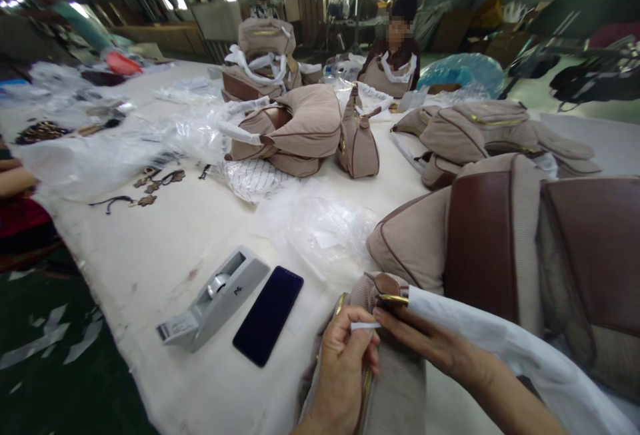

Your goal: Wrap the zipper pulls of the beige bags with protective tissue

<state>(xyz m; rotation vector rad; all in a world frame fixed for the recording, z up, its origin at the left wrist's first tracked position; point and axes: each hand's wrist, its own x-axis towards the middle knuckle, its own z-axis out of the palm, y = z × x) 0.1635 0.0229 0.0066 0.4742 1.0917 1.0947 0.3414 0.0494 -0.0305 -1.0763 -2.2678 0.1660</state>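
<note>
A workshop hall, a long white table (150,268) piled with beige handbags — I am working at its near edge.

My left hand (343,372) is pinching a small strip of white tape (365,326) between thumb and fingers, pressing down on the beige bag (395,382) lying at the near edge of the table. My right hand (435,345) is gripping the white wrapping (500,342) against the bag's gold ring (393,299). Just left of the bag a dark phone (269,315) and a grey tape dispenser (217,298) are lying side by side — near the table's left edge. A person is sitting at the far edge behind more bags.
</note>
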